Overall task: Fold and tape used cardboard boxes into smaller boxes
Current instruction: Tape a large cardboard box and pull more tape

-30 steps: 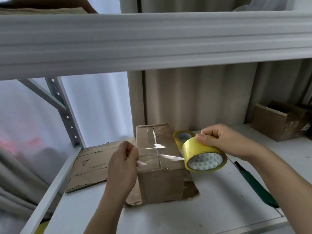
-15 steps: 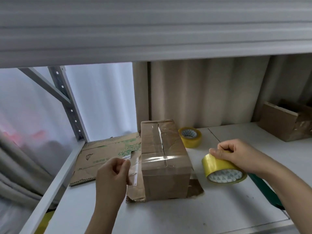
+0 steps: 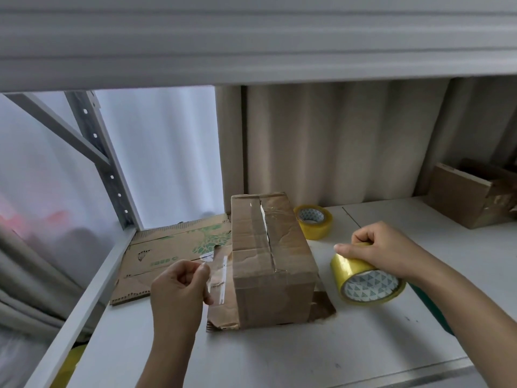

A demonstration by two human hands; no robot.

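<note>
Pinching: clear tape strip [image 3: 216, 275] is held by left hand [image 3: 179, 292], just left of cardboard box [image 3: 272, 264] on shelf [image 3: 279, 357] | tape roll [image 3: 366, 281] is gripped by right hand [image 3: 383, 252], beside box

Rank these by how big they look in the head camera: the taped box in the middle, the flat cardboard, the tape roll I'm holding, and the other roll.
1. Flat cardboard, partly hidden.
2. Taped box, looks similar, so the order is unsure.
3. Held tape roll, nearer the camera.
4. Other roll.
</note>
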